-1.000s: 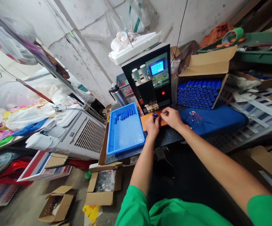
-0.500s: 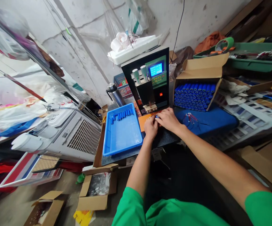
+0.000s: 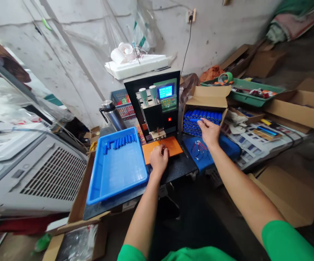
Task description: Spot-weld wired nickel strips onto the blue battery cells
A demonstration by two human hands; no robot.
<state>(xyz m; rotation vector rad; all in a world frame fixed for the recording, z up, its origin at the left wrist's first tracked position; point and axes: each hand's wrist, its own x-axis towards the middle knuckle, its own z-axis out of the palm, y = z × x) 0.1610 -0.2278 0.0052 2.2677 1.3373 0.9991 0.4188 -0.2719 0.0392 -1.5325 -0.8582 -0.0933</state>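
My right hand (image 3: 209,132) pinches the end of a blue cylindrical cell (image 3: 195,120) in front of an open cardboard box (image 3: 210,92) stacked with blue cells (image 3: 214,116). My left hand (image 3: 159,158) rests with curled fingers on an orange board (image 3: 174,145), just below the electrodes of a black welding machine (image 3: 152,84) with a lit screen. What its fingers hold, if anything, is hidden. To the left, a blue tray (image 3: 119,181) has several blue cells (image 3: 123,141) along its far side.
Red and black wires (image 3: 199,148) lie on a blue surface right of the board. A metal flask (image 3: 112,114) stands behind the tray. Farther right are a green bin (image 3: 251,97) and cardboard boxes. A white slatted appliance (image 3: 50,170) is at the left.
My right hand has left the board and moved right to the box, where it has a blue cell. My left hand stays at the board. The view has shifted right.
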